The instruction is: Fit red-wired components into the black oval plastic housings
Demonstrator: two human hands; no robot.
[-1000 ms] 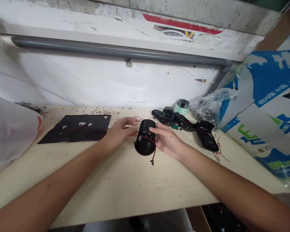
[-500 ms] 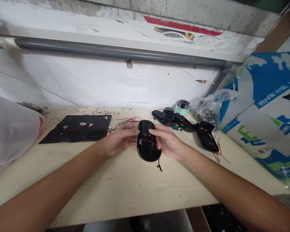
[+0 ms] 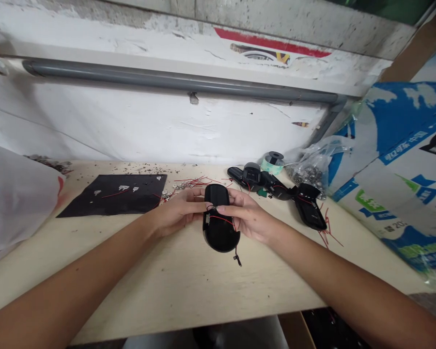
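Between my hands is a rounded black plastic housing (image 3: 221, 237), its open inner side facing me. My left hand (image 3: 181, 209) grips its left edge, the thumb reaching onto the middle. From the other side my right hand (image 3: 247, 213) holds it, with that thumb pressed on the same middle spot; both thumbtips nearly meet there. A thin red wire (image 3: 221, 218) runs across the inside to the right edge. Below that edge dangles a short black lead (image 3: 237, 258) with a small end piece. What lies under the thumbtips is too small to make out.
A black sheet (image 3: 83, 196) with small metal pieces lies at left, beside red wires and metal bits (image 3: 189, 183). Several black housings (image 3: 310, 213) sit at right, near a tape roll (image 3: 272, 164) and a clear bag of metal parts (image 3: 307, 174). A white bag (image 3: 18, 203) stands far left.
The housing has tipped so its inside shows more and sits slightly lower. Both thumbs have slid down from its upper part to its middle, close together.
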